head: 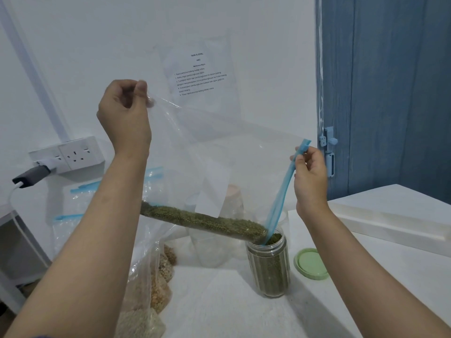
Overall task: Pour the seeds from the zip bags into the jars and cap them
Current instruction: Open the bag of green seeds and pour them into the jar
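Note:
A large clear zip bag (214, 154) with a blue zip strip is held up and tilted over the table. My left hand (125, 115) pinches its raised bottom corner. My right hand (308, 174) pinches the blue zip strip near its top end. Green seeds (202, 219) lie along the bag's lower edge and run down into an open clear ribbed jar (269, 267), which is mostly full of green seeds. The bag's mouth corner sits inside the jar's opening. A light green lid (311, 264) lies flat on the table right of the jar.
More zip bags with tan and brown seeds (156, 284) lie at the left front. Empty clear jars (212, 245) stand behind the bag. A white box (390, 213) sits at the right. A wall socket with a plug (61, 157) and a printed sheet (200, 74) are on the wall.

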The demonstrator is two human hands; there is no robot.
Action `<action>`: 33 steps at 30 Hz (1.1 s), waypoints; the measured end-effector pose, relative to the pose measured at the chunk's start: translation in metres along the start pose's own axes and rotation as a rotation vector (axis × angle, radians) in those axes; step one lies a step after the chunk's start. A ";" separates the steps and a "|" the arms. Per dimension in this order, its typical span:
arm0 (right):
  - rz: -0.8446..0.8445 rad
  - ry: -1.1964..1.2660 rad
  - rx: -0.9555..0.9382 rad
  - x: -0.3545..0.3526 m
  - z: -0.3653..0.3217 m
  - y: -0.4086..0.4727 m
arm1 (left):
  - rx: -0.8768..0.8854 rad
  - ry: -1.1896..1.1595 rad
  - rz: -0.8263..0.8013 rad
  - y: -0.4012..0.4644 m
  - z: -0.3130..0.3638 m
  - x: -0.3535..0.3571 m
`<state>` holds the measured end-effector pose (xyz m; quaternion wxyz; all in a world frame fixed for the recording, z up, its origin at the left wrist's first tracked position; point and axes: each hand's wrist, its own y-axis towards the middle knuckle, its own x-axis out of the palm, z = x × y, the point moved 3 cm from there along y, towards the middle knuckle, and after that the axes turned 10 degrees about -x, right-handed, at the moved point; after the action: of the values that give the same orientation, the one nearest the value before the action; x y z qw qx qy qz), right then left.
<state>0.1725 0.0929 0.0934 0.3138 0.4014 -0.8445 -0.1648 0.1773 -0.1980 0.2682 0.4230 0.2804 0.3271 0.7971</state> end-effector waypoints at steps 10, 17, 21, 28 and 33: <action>-0.030 0.009 -0.002 0.005 -0.002 0.002 | -0.018 0.011 0.018 0.001 -0.007 -0.010; -0.064 0.000 -0.018 0.018 -0.003 0.002 | -0.047 0.000 0.046 0.002 -0.017 -0.026; -0.073 -0.006 -0.026 0.022 -0.004 0.002 | -0.048 0.000 0.063 0.002 -0.022 -0.032; -0.094 0.001 -0.019 0.028 -0.005 0.004 | -0.057 -0.012 0.061 0.007 -0.027 -0.035; -0.100 -0.003 -0.014 0.030 -0.004 0.005 | -0.051 -0.003 0.062 0.011 -0.024 -0.034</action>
<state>0.1577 0.0726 0.1112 0.3067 0.4407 -0.8226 -0.1870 0.1708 -0.2385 0.2552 0.4056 0.2805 0.2973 0.8175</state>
